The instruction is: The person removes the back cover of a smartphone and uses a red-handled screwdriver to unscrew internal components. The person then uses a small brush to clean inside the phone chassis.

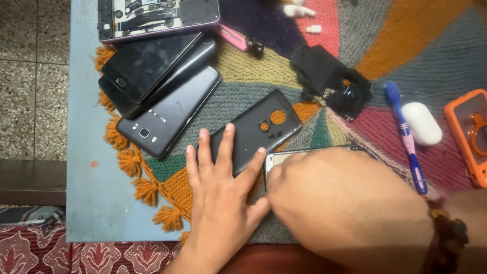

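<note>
A black phone back cover [256, 129], with one round cutout, a smaller one beside it and a tiny hole, lies flat and slanted on a multicoloured knitted mat [284, 66] on the desk, its cutout end pointing up and to the right. The left hand [218, 187] presses spread fingers on its lower end. Just beside it, touching the mat, a silver-edged phone [284, 157] lies mostly hidden under the right hand [340, 198], only its upper-left corner and top edge showing.
</note>
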`<state>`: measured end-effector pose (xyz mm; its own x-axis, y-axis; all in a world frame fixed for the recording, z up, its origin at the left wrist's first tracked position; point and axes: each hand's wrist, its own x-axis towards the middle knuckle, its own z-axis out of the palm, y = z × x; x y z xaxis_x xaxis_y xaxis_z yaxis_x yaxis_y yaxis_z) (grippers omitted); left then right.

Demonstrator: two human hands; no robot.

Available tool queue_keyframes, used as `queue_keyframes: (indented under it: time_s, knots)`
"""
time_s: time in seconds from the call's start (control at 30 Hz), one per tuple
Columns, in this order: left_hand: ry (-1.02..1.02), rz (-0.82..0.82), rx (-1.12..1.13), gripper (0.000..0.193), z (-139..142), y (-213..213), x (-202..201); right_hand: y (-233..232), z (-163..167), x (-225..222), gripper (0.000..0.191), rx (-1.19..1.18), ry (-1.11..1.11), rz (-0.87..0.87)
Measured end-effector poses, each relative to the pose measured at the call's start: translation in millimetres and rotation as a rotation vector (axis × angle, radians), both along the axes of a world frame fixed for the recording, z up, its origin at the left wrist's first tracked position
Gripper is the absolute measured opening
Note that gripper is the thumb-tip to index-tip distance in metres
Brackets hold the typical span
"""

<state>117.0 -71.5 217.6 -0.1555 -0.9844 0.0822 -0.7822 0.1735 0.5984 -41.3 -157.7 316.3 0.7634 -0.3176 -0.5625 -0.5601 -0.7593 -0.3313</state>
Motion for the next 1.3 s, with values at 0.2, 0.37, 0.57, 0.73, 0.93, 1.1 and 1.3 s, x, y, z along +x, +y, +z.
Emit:
queue_keyframes:
  time_s: [0.2, 0.37, 0.57, 0.73, 0.93, 1.1, 1.3]
  knots:
    - [-0.051, 0.021, 0.008, 0.083, 1, -2, -2, 3, 1, 0, 0.026, 0.025, 0.123, 0.168]
    - [-0.030, 0.028, 0.015, 0.084, 0, -3, -3, -2, 4, 1, 0.021, 0.031, 0.107, 0.211]
    - [-0.047, 0.036, 0.014, 0.083, 0, -3, -4, -2, 3, 2, 0.025, 0.033, 0.062, 0.186]
    - [-0.031, 0.037, 0.015, 0.086, -1, -4, -4, -3, 4, -1, 0.025, -0.007, 0.047, 0.201]
    - [-0.032, 0.043, 0.023, 0.085, -2, -2, -4, -7, 1, 0, 0.031, -0.045, -0.086, 0.176]
    - [-0.043, 0.050, 0.003, 0.072, -5, 0, -5, -1, 4, 2, 0.053, 0.037, 0.064, 0.015]
    - [-0.035, 0.038, -0.035, 0.052, -7, 2, -3, -3, 8, -2, 0.027, 0.059, -0.048, 0.036]
